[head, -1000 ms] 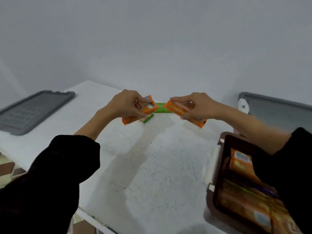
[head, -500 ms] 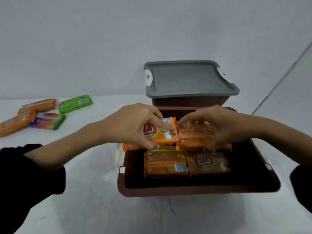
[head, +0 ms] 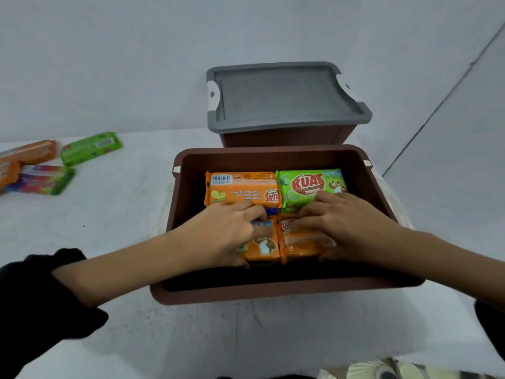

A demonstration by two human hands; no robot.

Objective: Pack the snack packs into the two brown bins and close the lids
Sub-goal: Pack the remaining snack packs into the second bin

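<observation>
Fingers point(head: 252, 213) of our left hand point(head: 229, 236) clasp the near-left orange snack pack point(head: 263, 250), our right hand point(head: 352, 228) the near-right orange pack point(head: 303, 242), inside the brown plastic bin point(head: 273, 292); loose green and orange packs point(head: 90, 149) lie far left, nearer our left hand.

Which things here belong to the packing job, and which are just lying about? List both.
Job: open brown bin, snack packs inside, loose packs at left, lidded brown bin.
Lying about: patterned item at bottom edge, unidentifiable.
</observation>
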